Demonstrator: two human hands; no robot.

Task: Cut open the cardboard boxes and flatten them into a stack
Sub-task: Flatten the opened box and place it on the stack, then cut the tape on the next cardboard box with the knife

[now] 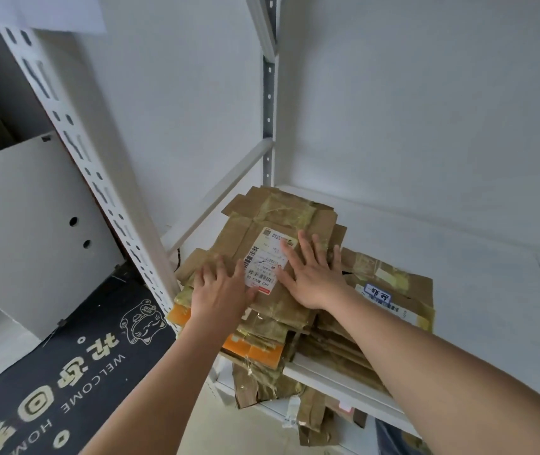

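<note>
- Two bare forearms reach in from the bottom edge, stretched out toward a white shelf board inside a metal rack.
- Left hand lies palm down on the near-left part of the top flattened box, fingers straight and slightly spread — pressing, not gripping anything.
- Right hand lies flat too, just beside the left, fingers straight and fanned; its fingertips cover the right edge of a white shipping label stuck to that box.
- That top box is brown cardboard, opened out with its flaps splayed and streaked with shiny yellowish tape.
- Under it sits the stack of flattened boxes — several layers deep, spread over the left part of the shelf board and hanging over its front edge.
- One sheet to the right in the stack carries a small label with blue-edged writing.
- Orange-faced cardboard pokes out of the lower layers at the front-left corner.
- More taped brown cardboard lies on the level below the shelf, partly hidden by the board's front lip.
- A white perforated upright of the rack runs diagonally on the left, touching the stack's left corner.
- On the floor to the left lies a dark doormat with a cat drawing and "WELCOME HOME" lettering.
- A grey board with a few holes leans behind the upright.
</note>
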